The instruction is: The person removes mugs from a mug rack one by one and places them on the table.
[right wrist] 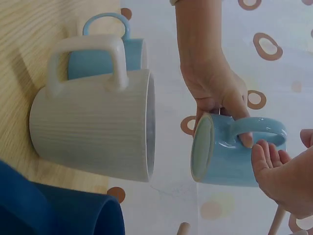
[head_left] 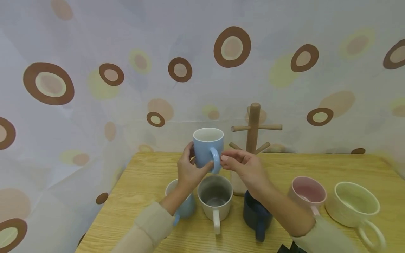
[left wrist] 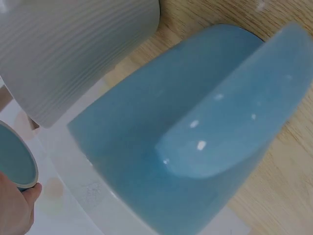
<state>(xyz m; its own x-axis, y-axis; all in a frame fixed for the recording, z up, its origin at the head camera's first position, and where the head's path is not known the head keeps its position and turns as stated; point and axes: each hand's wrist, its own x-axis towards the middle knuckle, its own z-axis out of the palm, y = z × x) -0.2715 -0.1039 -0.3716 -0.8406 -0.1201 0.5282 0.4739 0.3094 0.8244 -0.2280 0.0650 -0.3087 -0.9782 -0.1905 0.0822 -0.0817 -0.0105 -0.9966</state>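
Note:
My left hand (head_left: 193, 170) grips a light blue mug (head_left: 202, 149) by its side, upright above the table, thumb near the bottom of the handle. The mug's white inside faces up. My right hand (head_left: 245, 167) is just right of it, fingers loosely bent, fingertips right at the handle (head_left: 216, 160). From the right wrist view, the mug's base (right wrist: 202, 148) and the right hand's fingers (right wrist: 266, 154) beside the handle show. The left wrist view catches only a thumb and fingers at the held mug's rim (left wrist: 34, 169).
Behind the right hand stands a wooden mug tree (head_left: 253, 130) with bare pegs. Along the table (head_left: 126, 211) are another blue mug (head_left: 186, 207), a ribbed white mug (head_left: 209, 207), a dark blue mug (head_left: 256, 214), a pink mug (head_left: 305, 191) and a pale green cup (head_left: 351, 207). A patterned sheet hangs behind.

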